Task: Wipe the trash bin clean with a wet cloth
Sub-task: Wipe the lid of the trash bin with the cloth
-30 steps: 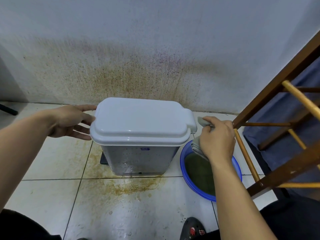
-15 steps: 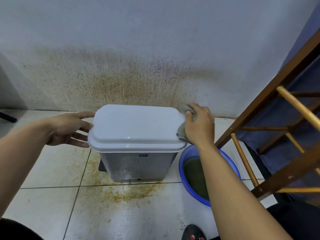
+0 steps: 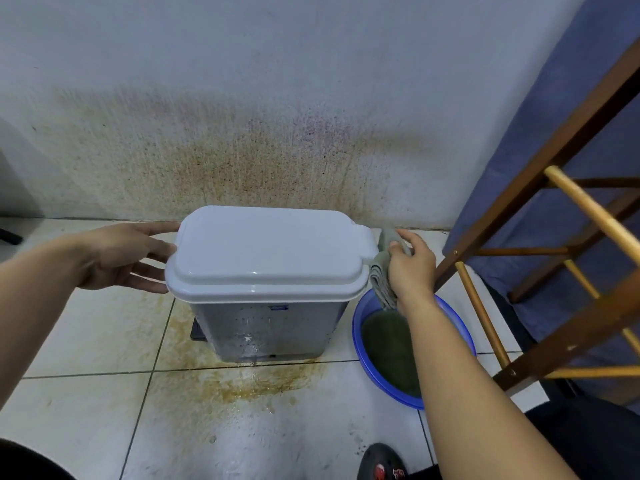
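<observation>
The trash bin [image 3: 273, 323] is standing on the tiled floor [image 3: 86, 341], close up against the stained wall [image 3: 242, 150], with its white lid [image 3: 270, 251] sitting closed on top. The person's left hand [image 3: 128, 258] is reaching in from the side, fingers stretched out straight and relaxed, the tips touching the left end of the lid. Nothing grasped there, just a flat touch.

Over on the other side, the right hand [image 3: 412, 271] is clutching a grey-green cloth [image 3: 381, 285], fingers curled round it, and pressing it against the right end of the lid, just beside the small tab jutting out at the back corner. A tail of the cloth is hanging below the hand, over a blue basin [image 3: 394, 396] that is sitting on the floor just beside the bin and holding murky green water [image 3: 388, 348].

Wet specks are showing on the bin's grey front, and a brownish stain [image 3: 242, 382] is spreading across the tiles at its foot. A dark pedal [image 3: 199, 330] is poking out at the bin's lower left. To the right, a wooden rack [image 3: 540, 168] is slanting across, with blue fabric [image 3: 554, 98] hanging behind it. At the near edge, the toe of a dark shoe [image 3: 381, 462] is peeking in.
</observation>
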Motion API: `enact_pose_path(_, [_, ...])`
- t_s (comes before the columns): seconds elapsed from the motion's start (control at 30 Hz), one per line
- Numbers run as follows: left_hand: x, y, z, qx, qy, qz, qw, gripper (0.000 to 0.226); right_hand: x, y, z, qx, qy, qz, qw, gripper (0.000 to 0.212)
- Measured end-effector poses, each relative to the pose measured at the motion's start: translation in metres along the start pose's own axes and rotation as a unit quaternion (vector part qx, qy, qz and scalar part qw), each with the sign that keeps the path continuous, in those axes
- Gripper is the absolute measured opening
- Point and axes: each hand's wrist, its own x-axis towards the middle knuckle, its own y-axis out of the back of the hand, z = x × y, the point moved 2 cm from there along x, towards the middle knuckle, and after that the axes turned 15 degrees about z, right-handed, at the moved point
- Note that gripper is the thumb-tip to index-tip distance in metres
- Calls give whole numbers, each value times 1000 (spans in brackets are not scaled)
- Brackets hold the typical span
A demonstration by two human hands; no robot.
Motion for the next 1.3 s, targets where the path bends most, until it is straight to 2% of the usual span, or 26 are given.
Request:
enact_pose_path(0.1, [-1, 0, -1, 3, -3, -1, 1000, 55, -22, 7, 3, 89, -39, 40, 995, 34])
enact_pose_path(0.2, [-1, 0, -1, 4, -2, 0, 1000, 54, -35, 16, 7, 270, -156, 47, 949, 33])
enact_pose_path(0.23, [-1, 0, 0, 5, -2, 0, 1000, 54, -39, 18, 8, 285, -170, 42, 942, 31])
enact_pose_path(0.33, [-1, 0, 0, 5, -2, -2, 1000, 55, -46, 15, 14, 162, -109, 23, 981, 22])
enact_pose_path(0.4, [-1, 0, 0, 3, -2, -2, 1000, 56, -47, 15, 10, 109, -81, 10, 991, 20])
enact_pose_path(0.53, [-4, -1, 1, 5, -5, -1, 1000, 55, -46, 17, -3, 206, -71, 3, 976, 22])
enact_pose_path(0.63, [-5, -1, 2, 4, -7, 0, 1000, 56, -54, 11, 2, 40, 61, 0, 997, 19])
enact_pose_path(0.67, [-5, -1, 2, 3, -6, 0, 1000, 55, -55, 12, 4, -1, 78, -8, 997, 18])
enact_pose_path(0.7, [-5, -1, 2, 2, -5, 0, 1000, 55, -53, 14, 3, -11, 73, -24, 997, 17])
enact_pose_path(0.77, [-5, -1, 2, 5, -7, 0, 1000, 55, -45, 22, -2, 41, 27, -44, 998, 15])
enact_pose_path(0.83, [-5, -1, 2, 5, -7, 1, 1000, 56, -42, 26, -5, 83, 27, -2, 996, 15])
enact_pose_path(0.9, [-5, -2, 2, 4, -6, 3, 1000, 55, -49, 22, -5, 68, 58, 21, 996, 14])
enact_pose_path(1.0, [-4, -1, 1, 4, -4, 4, 1000, 54, -61, 16, 2, -2, 86, -19, 996, 14])
enact_pose_path(1.07, [-4, -1, 1, 5, -5, 4, 1000, 54, -56, 20, -2, 31, 45, -24, 998, 14])
enact_pose_path(1.13, [-4, -1, 1, 3, -5, 1, 1000, 54, -50, 25, -7, 74, 18, 13, 997, 16])
enact_pose_path(1.2, [-4, -1, 1, 0, -3, -1, 1000, 53, -51, 24, -9, 70, 37, 34, 996, 15])
enact_pose_path(1.3, [-5, 0, 1, 3, -3, 2, 1000, 54, -67, 11, -4, 8, 84, 5, 996, 17])
